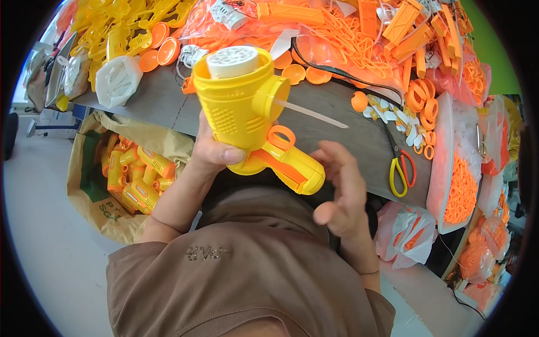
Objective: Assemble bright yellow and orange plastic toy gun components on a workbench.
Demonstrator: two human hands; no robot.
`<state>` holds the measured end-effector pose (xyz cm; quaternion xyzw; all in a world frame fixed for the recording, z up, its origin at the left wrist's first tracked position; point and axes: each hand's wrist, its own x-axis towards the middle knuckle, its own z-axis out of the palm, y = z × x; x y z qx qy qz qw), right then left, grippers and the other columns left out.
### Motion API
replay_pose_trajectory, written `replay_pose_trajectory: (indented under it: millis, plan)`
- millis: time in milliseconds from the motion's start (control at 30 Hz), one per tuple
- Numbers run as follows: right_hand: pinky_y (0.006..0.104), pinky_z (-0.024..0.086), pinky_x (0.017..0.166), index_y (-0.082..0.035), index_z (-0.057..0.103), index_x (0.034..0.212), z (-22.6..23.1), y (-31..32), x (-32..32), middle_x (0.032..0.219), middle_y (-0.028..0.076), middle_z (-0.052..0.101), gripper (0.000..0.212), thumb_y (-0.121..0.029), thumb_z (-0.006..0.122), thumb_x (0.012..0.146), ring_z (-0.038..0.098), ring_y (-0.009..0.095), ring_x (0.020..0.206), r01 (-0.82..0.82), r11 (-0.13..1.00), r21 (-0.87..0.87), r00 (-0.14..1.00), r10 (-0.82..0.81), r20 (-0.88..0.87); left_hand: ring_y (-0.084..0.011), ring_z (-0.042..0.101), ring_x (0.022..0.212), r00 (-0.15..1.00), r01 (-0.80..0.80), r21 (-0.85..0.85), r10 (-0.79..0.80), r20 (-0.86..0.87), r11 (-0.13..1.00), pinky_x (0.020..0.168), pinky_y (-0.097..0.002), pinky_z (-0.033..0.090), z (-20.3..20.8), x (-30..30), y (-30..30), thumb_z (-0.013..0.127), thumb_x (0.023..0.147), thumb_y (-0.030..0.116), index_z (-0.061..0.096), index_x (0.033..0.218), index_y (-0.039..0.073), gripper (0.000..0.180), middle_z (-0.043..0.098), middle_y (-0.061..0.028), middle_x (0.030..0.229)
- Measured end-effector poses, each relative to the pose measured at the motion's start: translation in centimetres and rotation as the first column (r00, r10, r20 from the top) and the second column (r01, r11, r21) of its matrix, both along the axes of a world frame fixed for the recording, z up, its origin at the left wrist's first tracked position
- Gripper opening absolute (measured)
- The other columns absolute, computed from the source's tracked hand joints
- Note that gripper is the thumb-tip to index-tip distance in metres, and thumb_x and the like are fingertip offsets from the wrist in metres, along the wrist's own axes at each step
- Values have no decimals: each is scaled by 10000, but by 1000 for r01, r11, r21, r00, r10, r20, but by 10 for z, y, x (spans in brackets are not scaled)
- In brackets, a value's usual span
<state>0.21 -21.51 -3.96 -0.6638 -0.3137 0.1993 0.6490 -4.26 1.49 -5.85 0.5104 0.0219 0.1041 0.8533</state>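
My left hand grips a yellow plastic toy from its left side and holds it up over the table's near edge. The toy has a wide ribbed barrel and a handle with an orange strip. A white perforated insert sits in the barrel's open top. From the round side cap, a thin pale stick juts out to the right. An orange ring stands where handle and barrel meet. Just right of the handle's end, my right hand is open, fingers apart and holding nothing.
Scissors with yellow and red handles lie on the grey table. Orange parts and yellow shells are heaped along the back. A paper bag of yellow-orange pieces stands at left; a plastic bin is at right.
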Motion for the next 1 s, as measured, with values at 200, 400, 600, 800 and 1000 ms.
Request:
replay_pose_trajectory:
  millis: [200,400,600,800,1000]
  plan:
    - [296,484,650,66,413,1212,-14,21,-9,954,140,597,634,-410,632,856,593,196,724,99,980,173,931,-153,332,-284,611,988,985,143,-139,-126,121,980,862,-394,503,12,1,-13,807,559,319,419,1281,-32,891,578,-191,1126]
    - [299,481,652,86,522,1077,2,22,5,943,155,609,690,-567,536,852,601,207,751,149,972,180,883,-213,419,-301,634,840,996,90,-222,-88,21,971,751,-404,539,18,-2,-25,842,484,349,381,1293,8,991,591,-185,983]
    - [283,477,654,111,518,1057,7,34,-5,883,148,617,607,-477,447,925,596,189,725,200,967,160,876,-250,412,-252,616,763,999,-34,-172,38,21,984,688,-359,536,17,4,-22,795,513,456,427,1225,-6,925,591,-150,903]
    - [281,477,684,105,519,1072,2,42,1,908,150,608,613,-486,443,930,591,183,757,231,964,128,908,-261,326,-243,620,781,996,-36,-316,10,-83,948,688,-349,543,8,12,-21,733,534,418,438,1189,-39,851,597,-162,903]
    - [316,490,576,76,478,1138,-26,36,5,946,194,609,678,-517,614,837,609,254,651,105,941,321,822,-264,505,-297,632,810,987,147,-159,-134,87,976,722,-406,548,14,6,-7,844,483,358,429,1185,-30,903,597,-196,948]
